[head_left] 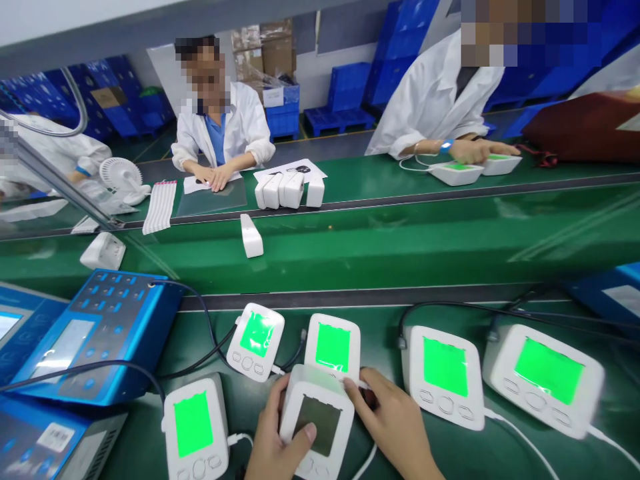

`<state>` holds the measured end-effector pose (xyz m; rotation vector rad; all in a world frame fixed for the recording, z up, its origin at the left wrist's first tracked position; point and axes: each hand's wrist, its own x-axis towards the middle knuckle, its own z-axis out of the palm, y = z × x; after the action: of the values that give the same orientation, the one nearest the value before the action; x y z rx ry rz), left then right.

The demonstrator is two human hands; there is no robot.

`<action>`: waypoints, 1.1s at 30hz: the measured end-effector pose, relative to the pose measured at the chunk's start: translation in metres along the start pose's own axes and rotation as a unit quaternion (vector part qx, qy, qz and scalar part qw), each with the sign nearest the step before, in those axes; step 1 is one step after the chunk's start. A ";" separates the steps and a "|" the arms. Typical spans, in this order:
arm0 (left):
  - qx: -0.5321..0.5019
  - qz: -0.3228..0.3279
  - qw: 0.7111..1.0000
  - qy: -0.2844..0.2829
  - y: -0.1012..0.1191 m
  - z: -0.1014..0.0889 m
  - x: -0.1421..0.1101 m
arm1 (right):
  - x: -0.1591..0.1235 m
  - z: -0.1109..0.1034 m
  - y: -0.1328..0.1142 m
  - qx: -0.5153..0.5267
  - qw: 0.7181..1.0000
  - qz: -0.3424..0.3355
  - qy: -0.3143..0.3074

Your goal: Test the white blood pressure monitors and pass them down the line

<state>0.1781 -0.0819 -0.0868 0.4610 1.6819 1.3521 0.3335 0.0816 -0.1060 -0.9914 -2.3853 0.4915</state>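
At the bottom centre, the left hand (283,437) is curled around a dark-screened device (320,423), thumb on its screen. The right hand (393,417) is partly curled, fingertips at the lower edge of a lit device (334,343) just behind; whether it grips anything is unclear. More green-lit devices (445,377) stand left and right. Blue machines (95,333) fill the lower left; beyond the green conveyor (400,243), a person in white (223,133) sits upper left.
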 end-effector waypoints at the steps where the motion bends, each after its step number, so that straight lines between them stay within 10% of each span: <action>1: -0.001 -0.001 1.000 -0.002 0.001 0.000 0.000 | -0.001 0.001 0.001 0.002 1.000 0.003 -0.003; 33: -0.062 -0.040 0.993 -0.094 0.012 -0.007 0.008 | 0.001 -0.002 -0.001 0.011 1.000 0.018 -0.016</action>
<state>0.1652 -0.0763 -0.0795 0.4303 1.4406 1.3037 0.3336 0.0816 -0.1030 -1.0253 -2.3894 0.5496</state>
